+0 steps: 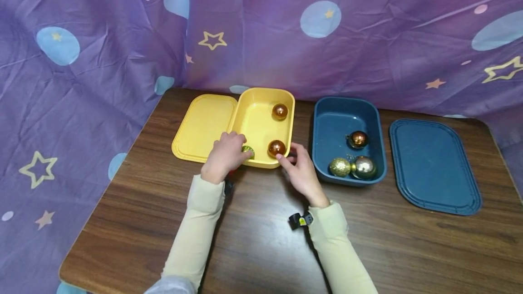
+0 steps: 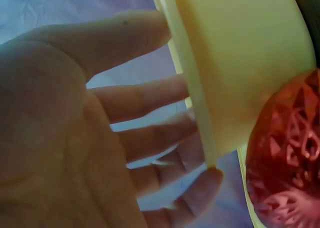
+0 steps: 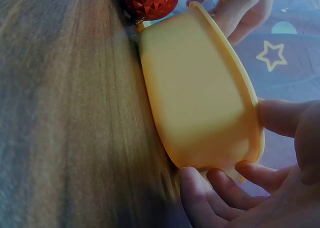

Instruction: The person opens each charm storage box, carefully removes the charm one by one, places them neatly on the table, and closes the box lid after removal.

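Observation:
A yellow box stands with its lid off at the middle back of the table. My right hand grips its front right corner, thumb over the rim and fingers along the outer wall. That thumb is right at an orange-copper ball inside. Reaching over the front left corner, my left hand has nearly straight fingers at the rim. Partly hidden by it is a glittery green ball in the box. A faceted red ball lies outside, against the front wall, mostly hidden under my left hand in the head view.
Another copper ball sits at the box's back right. The yellow lid lies to the left. To the right, a blue box holds a brown ball, a gold glitter ball and a silvery ball. Its blue lid lies beyond.

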Tool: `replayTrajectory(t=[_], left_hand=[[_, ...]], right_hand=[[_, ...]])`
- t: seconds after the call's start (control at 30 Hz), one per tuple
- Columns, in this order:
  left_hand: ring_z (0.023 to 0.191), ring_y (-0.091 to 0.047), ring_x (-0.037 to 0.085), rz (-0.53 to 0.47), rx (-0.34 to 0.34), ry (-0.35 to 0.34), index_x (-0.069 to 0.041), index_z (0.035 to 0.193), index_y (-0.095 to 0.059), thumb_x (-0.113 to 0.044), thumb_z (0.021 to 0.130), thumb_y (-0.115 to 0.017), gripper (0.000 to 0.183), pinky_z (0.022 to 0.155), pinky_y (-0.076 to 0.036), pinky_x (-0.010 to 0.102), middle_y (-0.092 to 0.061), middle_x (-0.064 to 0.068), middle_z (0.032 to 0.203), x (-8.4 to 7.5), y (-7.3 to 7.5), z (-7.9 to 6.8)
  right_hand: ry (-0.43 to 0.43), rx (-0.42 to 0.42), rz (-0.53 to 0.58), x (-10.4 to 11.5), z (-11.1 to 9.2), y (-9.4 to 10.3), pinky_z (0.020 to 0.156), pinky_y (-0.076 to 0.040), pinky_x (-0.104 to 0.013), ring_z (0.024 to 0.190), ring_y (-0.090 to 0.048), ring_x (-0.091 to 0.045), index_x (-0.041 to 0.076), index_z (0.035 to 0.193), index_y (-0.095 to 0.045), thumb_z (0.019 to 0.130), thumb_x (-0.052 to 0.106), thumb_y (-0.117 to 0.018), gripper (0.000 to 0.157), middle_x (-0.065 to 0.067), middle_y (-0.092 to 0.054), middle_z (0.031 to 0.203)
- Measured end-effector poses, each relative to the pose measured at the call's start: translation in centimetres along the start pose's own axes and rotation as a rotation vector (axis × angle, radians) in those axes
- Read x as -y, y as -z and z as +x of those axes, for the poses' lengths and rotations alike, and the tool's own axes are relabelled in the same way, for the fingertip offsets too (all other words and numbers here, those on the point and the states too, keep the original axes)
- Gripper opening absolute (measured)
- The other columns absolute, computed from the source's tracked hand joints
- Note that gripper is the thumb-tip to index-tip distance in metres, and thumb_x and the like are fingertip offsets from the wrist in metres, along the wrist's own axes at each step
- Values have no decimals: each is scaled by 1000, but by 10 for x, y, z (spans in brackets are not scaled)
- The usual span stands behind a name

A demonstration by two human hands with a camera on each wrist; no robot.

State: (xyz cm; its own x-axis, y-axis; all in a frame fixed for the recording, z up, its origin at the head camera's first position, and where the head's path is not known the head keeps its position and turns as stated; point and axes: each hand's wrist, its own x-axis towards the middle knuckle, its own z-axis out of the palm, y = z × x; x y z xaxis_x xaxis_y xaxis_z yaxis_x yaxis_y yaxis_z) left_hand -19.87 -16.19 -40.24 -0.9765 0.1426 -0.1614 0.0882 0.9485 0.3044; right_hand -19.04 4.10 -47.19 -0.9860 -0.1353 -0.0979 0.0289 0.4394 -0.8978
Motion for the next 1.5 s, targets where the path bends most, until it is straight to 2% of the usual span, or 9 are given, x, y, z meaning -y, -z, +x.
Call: replayTrajectory(t=[0.2,0.4,0.73,1.0,1.13,1.3,1.37,1.5], left_hand=[[106,-54,35,70,75,42,-5,104,-67,-36,91,-63,34,89,-43,55,-64,15,108,-6,-3,7],[109,-56,35,96,109,73,-6,99,-68,-37,89,-66,33,94,-42,56,-67,15,109,-7,-2,14],[104,-61,34,91,98,120,-6,98,-67,-36,84,-72,34,92,-44,54,-69,15,106,-9,-3,20],[111,-57,35,88,85,148,-6,102,-67,-33,83,-71,34,95,-42,57,-67,17,111,-11,-5,22],[111,-57,36,55,82,138,-6,102,-66,-28,83,-70,30,95,-40,61,-67,16,111,-10,-4,22],[118,-55,38,-50,78,116,-7,120,-63,-20,83,-67,39,99,-30,73,-63,15,122,-6,-3,18],[119,-55,36,-85,64,104,-8,126,-61,-19,84,-67,44,101,-27,72,-62,13,126,-5,-4,15],[113,-56,33,-145,14,55,-10,125,-61,-20,84,-69,44,100,-23,62,-62,11,122,0,-5,10]], right_hand=[[-2,-7,-6,0,0,-1,80,-50,-34,101,-63,-28,1,138,-43,94,30,-62,56,-18,-53,120],[4,-4,0,2,0,0,81,-51,-36,102,-63,-28,1,138,-42,94,30,-62,57,-18,-52,124],[4,-2,-3,4,0,1,83,-51,-39,103,-62,-29,1,139,-42,94,30,-61,56,-19,-51,127],[3,-5,-2,4,0,1,83,-51,-39,103,-62,-29,0,139,-42,94,30,-61,57,-19,-51,128],[2,-6,-3,4,0,1,83,-51,-39,103,-62,-29,0,139,-42,94,30,-61,57,-19,-51,127],[4,-1,-5,3,-1,1,84,-51,-41,104,-62,-30,-1,140,-41,94,29,-61,58,-20,-50,129],[6,0,-4,3,-1,1,85,-52,-41,104,-62,-30,-1,140,-41,94,29,-61,58,-21,-50,130],[4,1,-2,3,-1,2,85,-52,-41,104,-62,-30,-1,140,-41,94,29,-61,58,-20,-49,131]])
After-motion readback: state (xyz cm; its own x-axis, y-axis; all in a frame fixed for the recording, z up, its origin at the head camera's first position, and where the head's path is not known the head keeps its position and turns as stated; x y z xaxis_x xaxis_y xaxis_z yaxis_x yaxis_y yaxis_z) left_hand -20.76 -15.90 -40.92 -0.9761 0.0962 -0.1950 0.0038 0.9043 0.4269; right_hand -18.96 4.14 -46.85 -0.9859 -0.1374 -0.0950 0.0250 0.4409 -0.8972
